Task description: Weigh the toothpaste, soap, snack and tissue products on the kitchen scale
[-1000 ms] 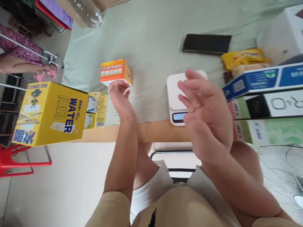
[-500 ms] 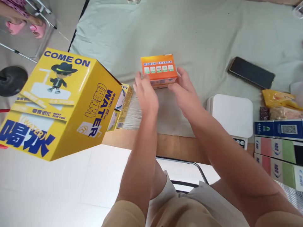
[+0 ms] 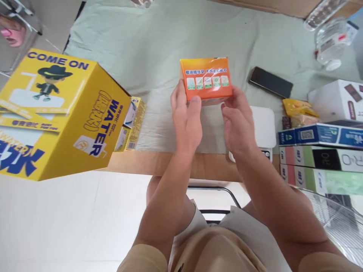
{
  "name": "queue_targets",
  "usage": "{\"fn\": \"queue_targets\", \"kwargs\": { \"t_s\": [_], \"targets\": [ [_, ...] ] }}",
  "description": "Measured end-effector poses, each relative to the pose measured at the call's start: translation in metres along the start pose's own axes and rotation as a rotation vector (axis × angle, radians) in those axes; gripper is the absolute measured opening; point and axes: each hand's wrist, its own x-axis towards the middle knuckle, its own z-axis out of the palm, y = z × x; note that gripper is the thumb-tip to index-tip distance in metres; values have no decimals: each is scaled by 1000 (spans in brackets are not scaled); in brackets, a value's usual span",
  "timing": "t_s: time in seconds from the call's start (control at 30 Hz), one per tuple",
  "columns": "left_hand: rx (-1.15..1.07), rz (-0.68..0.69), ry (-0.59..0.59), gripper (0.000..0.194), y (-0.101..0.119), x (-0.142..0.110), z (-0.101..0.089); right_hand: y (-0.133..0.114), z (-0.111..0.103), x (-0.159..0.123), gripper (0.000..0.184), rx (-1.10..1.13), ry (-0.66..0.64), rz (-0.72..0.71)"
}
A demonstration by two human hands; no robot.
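Observation:
I hold a small orange box with white labels and a clear film wrap in both hands, lifted above the pale green cloth. My left hand grips its left side with the thumb on the front face. My right hand grips its lower right corner. Behind my right hand a white kitchen scale sits near the table's front edge, partly hidden.
A big yellow "WATER" carton stands at the left, small yellow packs beside it. A black phone, yellow snack bags, stacked boxes, a white box and plastic bottles fill the right. A fan grille is lower right.
My right hand left the scale and joined the left on the orange box. Both hands then lifted the box and brought it nearer, to the right.

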Motion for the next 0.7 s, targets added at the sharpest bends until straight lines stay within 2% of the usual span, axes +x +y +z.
{"fn": "queue_targets", "kwargs": {
  "t_s": [0.1,0.17,0.23,0.33,0.47,0.57,0.63,0.7],
  "targets": [
    [-135,14,-164,83,8,-23,24,-16,-45,-29,59,-41,135,-58],
    [-152,5,-312,88,9,-35,40,-25,-70,-49,57,-61,235,-31],
    [-115,9,-414,91,10,-45,53,-32,-87,-67,53,-44,321,16],
    [-69,21,-486,91,11,-55,66,-35,-99,-84,49,19,377,46],
    [20,42,-524,91,9,-60,71,-22,-109,-93,45,84,406,85],
    [40,71,-521,85,1,-57,72,-6,-117,-101,51,62,407,128],
    [33,90,-441,81,-8,-53,72,-3,-119,-109,59,-38,432,93],
    [34,87,-325,79,-16,-46,72,-13,-118,-115,65,-146,441,-41]
  ]
}}
